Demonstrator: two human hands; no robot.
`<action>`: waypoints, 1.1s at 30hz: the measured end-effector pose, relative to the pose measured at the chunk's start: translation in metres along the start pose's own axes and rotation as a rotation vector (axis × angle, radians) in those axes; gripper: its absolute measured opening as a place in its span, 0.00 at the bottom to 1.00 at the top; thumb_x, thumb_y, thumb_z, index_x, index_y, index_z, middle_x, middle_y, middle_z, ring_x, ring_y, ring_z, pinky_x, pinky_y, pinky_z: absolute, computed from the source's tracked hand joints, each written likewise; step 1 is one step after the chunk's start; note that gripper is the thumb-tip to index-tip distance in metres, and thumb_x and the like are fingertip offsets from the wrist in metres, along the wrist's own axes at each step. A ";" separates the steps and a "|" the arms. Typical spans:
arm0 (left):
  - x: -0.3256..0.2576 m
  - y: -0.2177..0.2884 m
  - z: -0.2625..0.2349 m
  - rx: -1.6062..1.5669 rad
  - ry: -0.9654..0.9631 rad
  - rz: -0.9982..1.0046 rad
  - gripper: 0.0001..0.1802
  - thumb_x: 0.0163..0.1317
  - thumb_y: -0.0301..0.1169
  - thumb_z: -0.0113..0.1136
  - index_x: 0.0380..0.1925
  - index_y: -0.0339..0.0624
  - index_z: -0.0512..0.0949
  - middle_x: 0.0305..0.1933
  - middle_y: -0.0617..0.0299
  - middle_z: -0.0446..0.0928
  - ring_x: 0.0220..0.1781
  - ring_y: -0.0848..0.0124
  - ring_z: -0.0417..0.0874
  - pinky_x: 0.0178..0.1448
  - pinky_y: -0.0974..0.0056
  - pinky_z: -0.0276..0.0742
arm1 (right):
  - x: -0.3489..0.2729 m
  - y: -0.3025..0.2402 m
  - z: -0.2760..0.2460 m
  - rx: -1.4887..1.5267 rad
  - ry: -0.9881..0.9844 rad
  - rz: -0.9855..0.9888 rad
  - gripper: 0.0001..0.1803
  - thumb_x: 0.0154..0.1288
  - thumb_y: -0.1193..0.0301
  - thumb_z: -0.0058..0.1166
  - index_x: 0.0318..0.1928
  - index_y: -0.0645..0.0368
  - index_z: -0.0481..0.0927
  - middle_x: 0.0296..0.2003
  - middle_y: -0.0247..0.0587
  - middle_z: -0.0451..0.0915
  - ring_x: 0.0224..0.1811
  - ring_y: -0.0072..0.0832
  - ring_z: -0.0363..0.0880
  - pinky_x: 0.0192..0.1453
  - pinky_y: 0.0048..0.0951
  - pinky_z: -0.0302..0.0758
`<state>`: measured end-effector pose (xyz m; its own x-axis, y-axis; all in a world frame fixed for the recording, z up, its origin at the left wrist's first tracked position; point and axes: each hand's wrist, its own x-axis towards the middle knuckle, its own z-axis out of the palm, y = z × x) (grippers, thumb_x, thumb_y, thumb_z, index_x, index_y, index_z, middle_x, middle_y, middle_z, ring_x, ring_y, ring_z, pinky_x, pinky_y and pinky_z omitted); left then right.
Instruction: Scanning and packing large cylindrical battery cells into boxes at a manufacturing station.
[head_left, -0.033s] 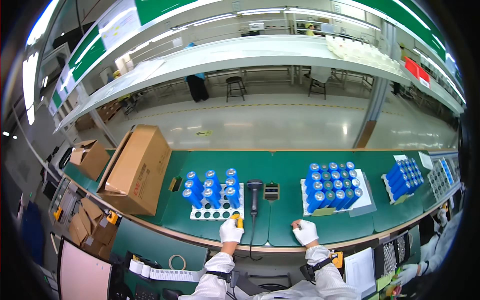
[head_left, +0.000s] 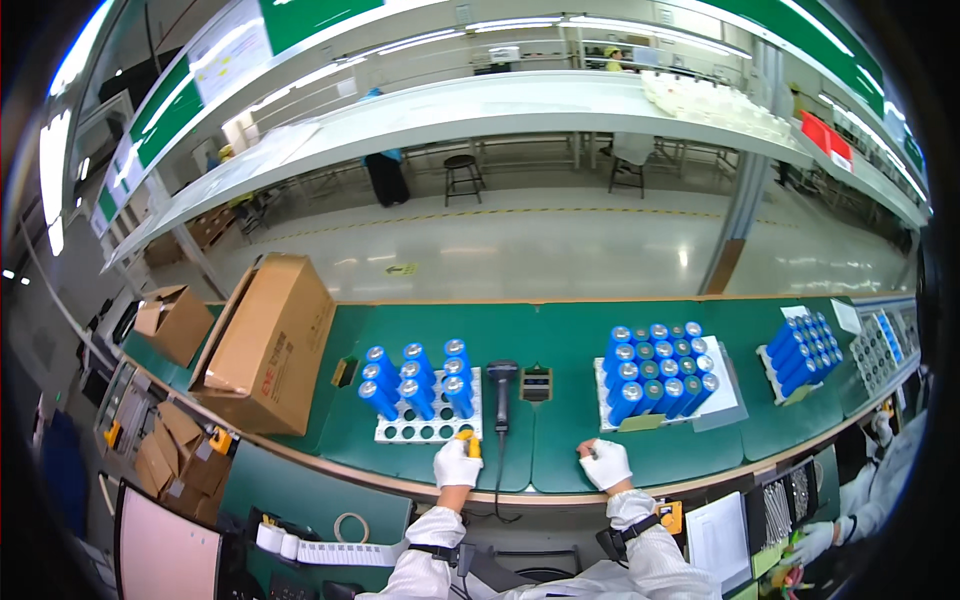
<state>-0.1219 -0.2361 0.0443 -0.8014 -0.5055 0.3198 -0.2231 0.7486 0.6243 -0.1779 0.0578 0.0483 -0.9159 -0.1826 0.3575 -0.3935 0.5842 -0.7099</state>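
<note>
A small yellow object [head_left: 467, 437] sits pinched in the gloved left hand [head_left: 456, 464], fingers closed round it, at the front edge of a white holder tray [head_left: 428, 431] on the green table [head_left: 560, 450]. Nine blue cylindrical cells [head_left: 418, 380] stand in that tray. The gloved right hand [head_left: 606, 464] rests loosely curled on the table, holding nothing I can make out. A black handheld scanner [head_left: 502, 385] lies between the two trays.
</note>
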 end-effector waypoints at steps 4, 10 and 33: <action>-0.001 -0.007 0.002 -0.022 0.039 0.032 0.13 0.49 0.32 0.66 0.36 0.45 0.83 0.30 0.52 0.81 0.32 0.52 0.82 0.37 0.53 0.78 | 0.000 -0.002 0.003 -0.016 -0.017 -0.045 0.07 0.58 0.66 0.58 0.29 0.54 0.84 0.25 0.46 0.82 0.29 0.43 0.82 0.36 0.40 0.79; -0.004 0.000 0.007 -0.063 0.099 0.040 0.10 0.52 0.29 0.66 0.36 0.43 0.83 0.25 0.53 0.81 0.27 0.55 0.82 0.35 0.57 0.78 | -0.004 -0.002 -0.005 -0.029 -0.063 0.002 0.08 0.60 0.63 0.57 0.31 0.52 0.84 0.26 0.45 0.83 0.30 0.42 0.83 0.37 0.39 0.79; -0.004 -0.028 0.025 -0.198 0.177 0.073 0.06 0.56 0.22 0.63 0.35 0.35 0.83 0.27 0.50 0.82 0.26 0.60 0.83 0.33 0.61 0.77 | -0.003 -0.007 -0.001 -0.068 -0.055 -0.048 0.10 0.61 0.62 0.57 0.34 0.54 0.85 0.27 0.44 0.83 0.30 0.41 0.83 0.37 0.37 0.79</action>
<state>-0.1264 -0.2445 0.0083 -0.6977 -0.5338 0.4777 -0.0416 0.6959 0.7169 -0.1722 0.0557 0.0526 -0.8998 -0.2534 0.3552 -0.4325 0.6256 -0.6493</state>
